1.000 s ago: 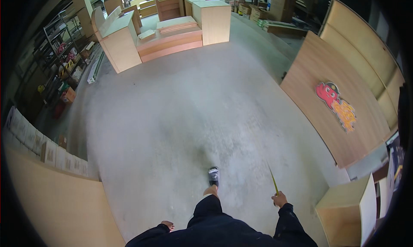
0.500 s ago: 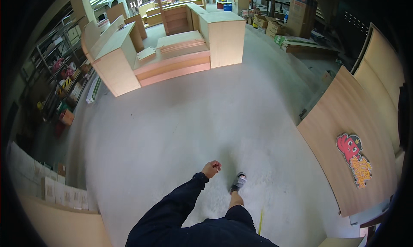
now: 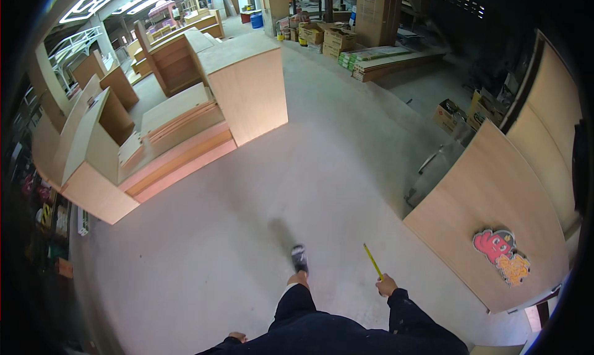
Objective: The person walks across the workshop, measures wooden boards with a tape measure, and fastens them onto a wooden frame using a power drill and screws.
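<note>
My right hand (image 3: 387, 285) is closed around a tape measure (image 3: 372, 260). A short length of its yellow blade sticks out ahead of the fist, slanting up and left over the grey floor. The tape's case is hidden in my grip. Low in the picture, close to my body, my left hand (image 3: 237, 336) shows only in part beside its dark sleeve. Its fingers cannot be made out clearly, and no object shows in it.
A large wooden counter unit (image 3: 247, 89) stands ahead on the left. At right a curved wood panel (image 3: 476, 188) carries a red cartoon cutout (image 3: 494, 245). Cardboard boxes (image 3: 339, 40) and stacked boards (image 3: 383, 63) lie farther back. Shelving (image 3: 52, 225) lines the left edge.
My right hand has come into view with the tape measure. My left hand has drawn back toward my body. The view has swung right, and the counter unit now sits farther left.
</note>
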Demonstrator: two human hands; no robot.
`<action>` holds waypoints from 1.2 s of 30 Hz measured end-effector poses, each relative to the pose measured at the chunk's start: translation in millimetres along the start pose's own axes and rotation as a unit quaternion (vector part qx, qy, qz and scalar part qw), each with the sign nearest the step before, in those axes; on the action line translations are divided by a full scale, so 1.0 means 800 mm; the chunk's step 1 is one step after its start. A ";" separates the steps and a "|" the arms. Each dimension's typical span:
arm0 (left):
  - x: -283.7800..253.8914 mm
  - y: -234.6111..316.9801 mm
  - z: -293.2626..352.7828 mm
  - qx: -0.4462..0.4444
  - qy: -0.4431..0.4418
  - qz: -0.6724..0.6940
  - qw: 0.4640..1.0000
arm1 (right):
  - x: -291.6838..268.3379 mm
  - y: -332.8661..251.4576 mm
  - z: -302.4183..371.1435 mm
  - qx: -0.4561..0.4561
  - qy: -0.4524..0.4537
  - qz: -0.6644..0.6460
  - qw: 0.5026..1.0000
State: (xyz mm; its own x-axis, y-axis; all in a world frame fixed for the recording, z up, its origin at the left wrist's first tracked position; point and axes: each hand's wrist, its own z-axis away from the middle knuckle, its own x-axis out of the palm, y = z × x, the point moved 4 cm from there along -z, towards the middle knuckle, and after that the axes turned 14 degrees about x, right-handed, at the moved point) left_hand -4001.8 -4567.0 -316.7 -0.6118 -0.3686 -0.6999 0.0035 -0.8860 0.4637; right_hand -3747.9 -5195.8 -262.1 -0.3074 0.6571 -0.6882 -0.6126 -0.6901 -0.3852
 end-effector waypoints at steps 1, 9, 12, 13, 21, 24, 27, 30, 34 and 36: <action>-0.009 -0.012 -0.028 -0.023 -0.093 0.004 0.995 | -0.020 -0.042 -0.026 0.037 -0.026 -0.042 0.998; -0.371 0.029 -0.512 0.126 0.056 -0.141 0.980 | -0.049 -0.153 -0.166 0.078 -0.098 0.007 0.992; -0.570 0.086 -0.733 0.062 0.192 0.239 0.950 | -0.059 -0.192 -0.223 0.133 -0.038 -0.036 0.990; -0.640 0.173 -0.791 0.085 0.188 0.434 0.877 | -0.058 -0.161 -0.234 0.166 -0.024 -0.049 0.985; -0.848 0.230 -1.096 0.109 0.167 0.447 0.872 | -0.072 -0.284 -0.446 0.045 -0.232 0.223 0.946; -0.842 0.179 -1.130 0.027 0.107 0.242 0.964 | -0.137 -0.419 -0.595 -0.217 -0.186 0.421 0.861; -0.861 0.134 -1.164 -0.038 0.073 0.240 0.967 | -0.295 -0.595 -0.741 -0.091 -0.175 0.308 0.931; -0.887 0.095 -1.227 -0.047 -0.009 0.189 0.981 | -0.410 -0.724 -0.928 -0.128 0.101 0.172 0.972; -0.914 0.060 -1.331 0.019 -0.223 -0.156 0.962 | -0.535 -0.975 -1.038 -0.052 0.062 -0.059 0.995; -0.971 0.072 -1.402 0.008 -0.138 -0.151 0.979 | -0.557 -1.030 -1.092 -0.007 0.063 -0.020 0.998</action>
State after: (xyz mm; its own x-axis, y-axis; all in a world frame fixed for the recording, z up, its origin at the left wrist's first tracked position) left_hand -2639.1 -4646.9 -355.8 -0.7729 0.0022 -0.6346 -0.2227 -0.9373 0.2680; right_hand -2469.8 -5185.0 -175.0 -0.1890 0.6416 -0.7434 -0.6118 -0.6691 -0.4219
